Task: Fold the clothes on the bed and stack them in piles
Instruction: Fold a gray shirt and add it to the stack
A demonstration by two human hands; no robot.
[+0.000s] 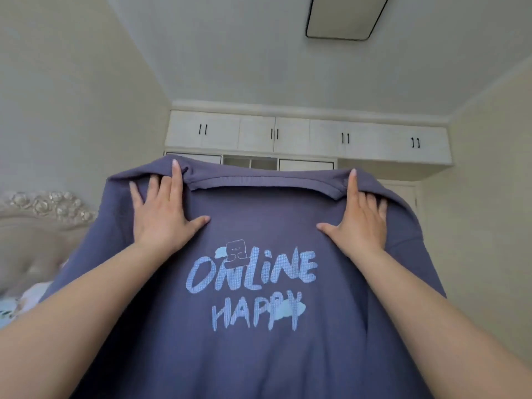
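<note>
A dusty blue T-shirt [253, 226] with the pale print "ONLINE HAPPY" and a small bear hangs upright close in front of me, filling the lower view. My left hand [164, 214] holds its left shoulder beside the collar. The index finger lies over the fabric, and the other fingertips are tucked under the folded top edge. My right hand [359, 220] holds the right shoulder the same way. Both thumbs are spread against the cloth. The shirt's lower part and the rest of the clothes are hidden.
An ornate padded headboard [43, 208] and a strip of patterned bedding [14, 306] show at the left, behind the shirt. White wall cabinets [288, 133] run across the far wall. A flat ceiling light [342, 15] is overhead.
</note>
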